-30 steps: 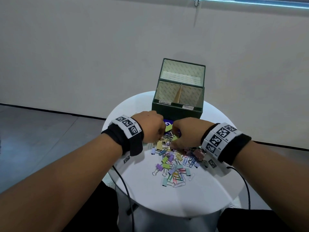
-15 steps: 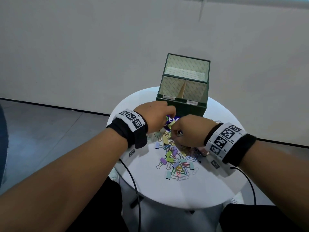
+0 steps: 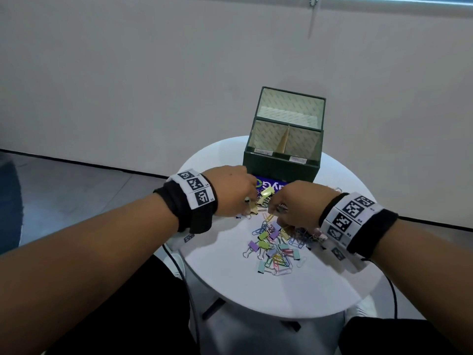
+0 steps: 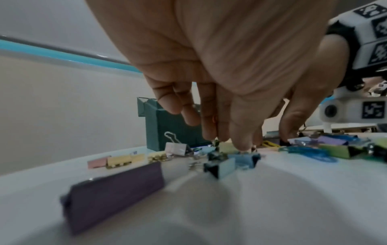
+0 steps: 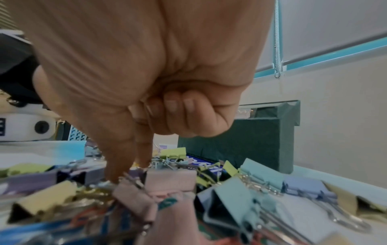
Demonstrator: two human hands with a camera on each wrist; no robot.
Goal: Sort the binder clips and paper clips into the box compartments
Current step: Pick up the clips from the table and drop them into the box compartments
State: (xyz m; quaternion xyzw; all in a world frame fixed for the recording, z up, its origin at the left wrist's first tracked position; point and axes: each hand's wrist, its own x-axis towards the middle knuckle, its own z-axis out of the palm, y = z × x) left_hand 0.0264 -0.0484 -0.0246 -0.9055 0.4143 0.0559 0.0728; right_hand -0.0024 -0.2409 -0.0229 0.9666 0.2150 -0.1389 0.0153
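A pile of pastel binder clips and coloured paper clips (image 3: 275, 248) lies on the round white table (image 3: 230, 285). Behind it stands the dark green box (image 3: 281, 170), with two labelled front compartments and a taller rear one. My left hand (image 3: 249, 204) is at the pile's far left edge, fingertips pinched around a tan binder clip (image 3: 253, 210). In the left wrist view its thumb and fingers (image 4: 209, 132) converge just above the clips. My right hand (image 3: 272, 212) reaches down beside it and pinches a yellow paper clip (image 3: 269, 217). Its other fingers (image 5: 188, 109) are curled into the palm.
A blue printed card (image 3: 268, 185) lies in front of the box, with a yellow-green binder clip (image 3: 267, 192) on it. A purple binder clip (image 4: 113, 195) sits apart near my left wrist. Cables hang off the table's near side. A plain wall is close behind.
My left hand has drawn back from the box's front to the pile's far edge. My right hand has stayed over the pile, lowering its fingertips slightly.
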